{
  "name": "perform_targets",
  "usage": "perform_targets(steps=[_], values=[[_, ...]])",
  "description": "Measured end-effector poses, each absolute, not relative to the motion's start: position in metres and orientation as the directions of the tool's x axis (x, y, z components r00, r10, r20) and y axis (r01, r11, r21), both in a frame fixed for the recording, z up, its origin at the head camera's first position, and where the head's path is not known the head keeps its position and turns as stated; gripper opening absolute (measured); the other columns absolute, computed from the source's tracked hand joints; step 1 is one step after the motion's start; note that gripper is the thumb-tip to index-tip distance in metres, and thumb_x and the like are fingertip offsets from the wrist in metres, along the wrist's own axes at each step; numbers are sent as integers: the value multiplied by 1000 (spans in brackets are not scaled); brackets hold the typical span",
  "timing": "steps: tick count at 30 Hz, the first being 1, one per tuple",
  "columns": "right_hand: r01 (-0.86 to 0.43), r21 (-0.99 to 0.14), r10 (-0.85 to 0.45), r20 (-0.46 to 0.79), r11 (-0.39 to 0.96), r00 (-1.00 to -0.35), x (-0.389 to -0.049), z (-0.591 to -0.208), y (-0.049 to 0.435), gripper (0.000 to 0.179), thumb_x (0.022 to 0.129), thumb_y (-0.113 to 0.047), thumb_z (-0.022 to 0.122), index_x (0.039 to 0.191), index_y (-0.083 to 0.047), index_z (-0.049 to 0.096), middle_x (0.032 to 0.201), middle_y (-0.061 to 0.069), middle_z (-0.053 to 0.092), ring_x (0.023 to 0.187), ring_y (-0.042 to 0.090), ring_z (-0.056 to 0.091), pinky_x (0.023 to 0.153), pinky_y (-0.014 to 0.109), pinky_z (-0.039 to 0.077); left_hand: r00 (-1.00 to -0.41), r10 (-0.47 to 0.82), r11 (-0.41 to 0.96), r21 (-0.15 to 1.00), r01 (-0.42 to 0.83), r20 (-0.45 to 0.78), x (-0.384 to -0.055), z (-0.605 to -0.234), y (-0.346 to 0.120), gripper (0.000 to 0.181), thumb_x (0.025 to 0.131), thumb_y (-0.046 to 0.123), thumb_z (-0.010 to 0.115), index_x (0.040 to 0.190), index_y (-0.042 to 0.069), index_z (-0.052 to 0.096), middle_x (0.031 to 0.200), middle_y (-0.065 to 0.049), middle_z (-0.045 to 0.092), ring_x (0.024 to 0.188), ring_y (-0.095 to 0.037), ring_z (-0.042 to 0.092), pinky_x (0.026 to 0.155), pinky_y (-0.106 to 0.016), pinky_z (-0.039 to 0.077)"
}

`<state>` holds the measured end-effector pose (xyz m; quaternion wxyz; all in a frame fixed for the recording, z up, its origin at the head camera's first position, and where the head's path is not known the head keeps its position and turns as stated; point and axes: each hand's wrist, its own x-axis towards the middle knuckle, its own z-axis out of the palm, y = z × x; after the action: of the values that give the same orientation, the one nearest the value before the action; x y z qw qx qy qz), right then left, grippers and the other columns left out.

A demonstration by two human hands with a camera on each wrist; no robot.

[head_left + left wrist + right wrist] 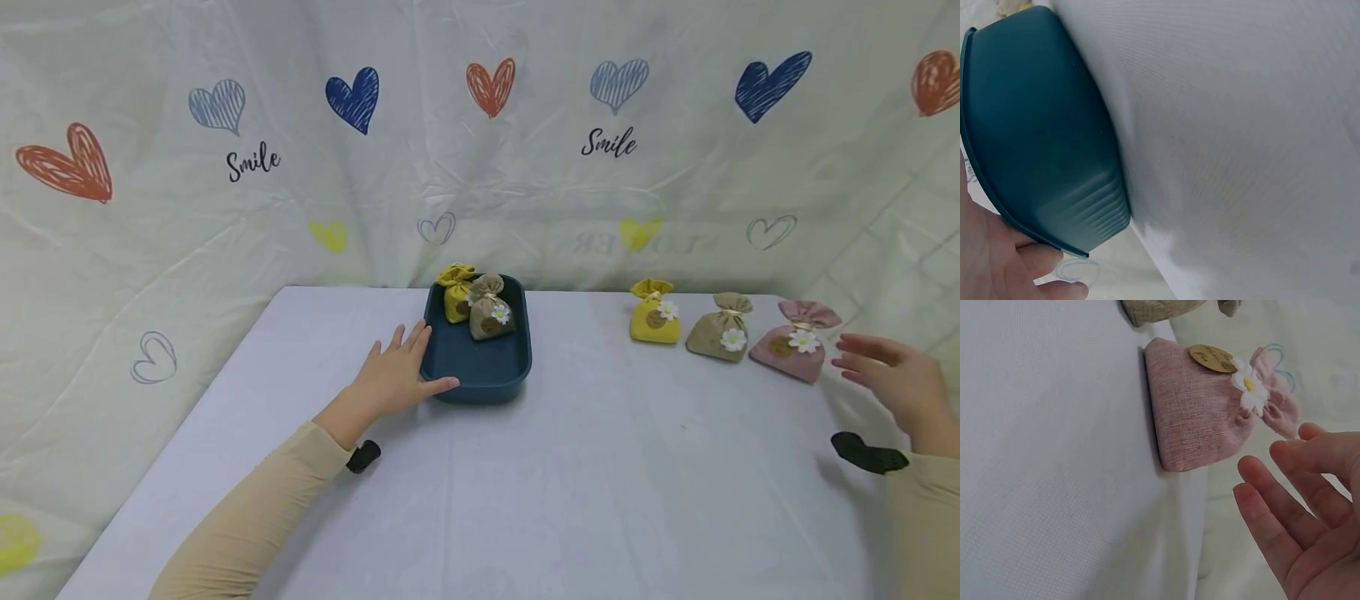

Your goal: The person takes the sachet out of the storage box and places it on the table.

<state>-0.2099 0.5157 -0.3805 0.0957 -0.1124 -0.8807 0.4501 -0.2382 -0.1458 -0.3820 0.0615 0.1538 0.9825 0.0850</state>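
Note:
My left hand (392, 372) rests with spread fingers on the left rim of a dark teal plastic tub (480, 367). Inside the tub, toward its far end, sit a yellow drawstring pouch (455, 302) and a tan drawstring pouch (491, 317), each with a white flower. At the right, my right hand (892, 375) is held just beside a pink drawstring pouch (787, 352), fingers loosely bent. In the right wrist view, a gap shows between those fingertips and the neck of the pink pouch (1197, 415), which carries a white flower and a round brown tag.
Left of the pink pouch stand another tan pouch (712, 336) and another yellow pouch (652, 321), in a row near the back edge of the white table (600, 467). Behind the table hangs a pale curtain (525, 183) printed with hearts. Each wrist wears a black strap (868, 454).

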Motion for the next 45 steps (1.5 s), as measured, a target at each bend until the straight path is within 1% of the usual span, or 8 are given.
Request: perform_targets(steps=[3,13,24,27,29,31,35,45], values=[[108,-769,284,98,630,-954,-209,-374,510,46,109,-18,46,143,13,44,84,-43,42,68,-20,53,59,9,50,-945,313,938,186,292,-94,-239,-382,-146,111,90,80,50,166,8,12,172,-10,8,156,-39,6,118,-67,11],[142,-716,311,110,684,-944,-209,-358,491,57,110,-28,46,151,11,39,103,-19,47,72,-21,50,62,7,49,-945,315,936,196,294,-89,-239,-382,-145,110,91,79,50,166,8,13,171,-11,8,155,-39,7,118,-67,11],[12,-707,224,208,707,-952,-207,-345,466,42,109,-26,51,136,6,55,92,-39,44,76,-23,50,64,4,45,-944,318,936,189,297,-90,-238,-381,-144,110,91,79,50,165,7,13,171,-12,9,155,-40,8,118,-67,13],[14,-699,211,197,715,-958,-205,-339,457,41,109,-33,51,138,-5,59,96,-40,42,81,-21,45,94,28,52,-943,319,936,184,299,-90,-238,-382,-144,110,91,79,50,165,7,13,171,-12,9,155,-40,8,118,-67,13],[4,-713,198,190,701,-962,-204,-336,451,39,108,-37,53,137,-13,62,96,-43,46,84,-20,46,108,48,42,-944,319,936,185,299,-88,-237,-382,-144,109,92,78,51,165,6,14,171,-12,10,155,-40,8,118,-67,13],[-26,-744,170,186,667,-968,-205,-333,445,37,107,-35,56,138,-17,63,97,-45,50,87,-19,49,111,45,38,-944,318,936,185,298,-87,-237,-382,-144,109,92,78,51,165,6,14,171,-12,9,155,-40,7,118,-68,13],[-133,-791,94,234,597,-968,-208,-329,435,24,106,-24,60,128,-24,69,96,-41,63,86,-18,61,80,5,40,-944,317,935,195,295,-91,-235,-380,-143,109,92,77,52,165,7,13,171,-12,9,155,-40,7,118,-68,11],[-220,-801,-9,259,557,-966,-220,-328,406,22,105,-16,61,119,-27,72,94,-33,68,90,-18,60,69,7,46,-945,314,936,199,292,-92,-237,-381,-145,111,90,80,51,166,8,11,171,-12,8,155,-40,5,118,-68,10]])
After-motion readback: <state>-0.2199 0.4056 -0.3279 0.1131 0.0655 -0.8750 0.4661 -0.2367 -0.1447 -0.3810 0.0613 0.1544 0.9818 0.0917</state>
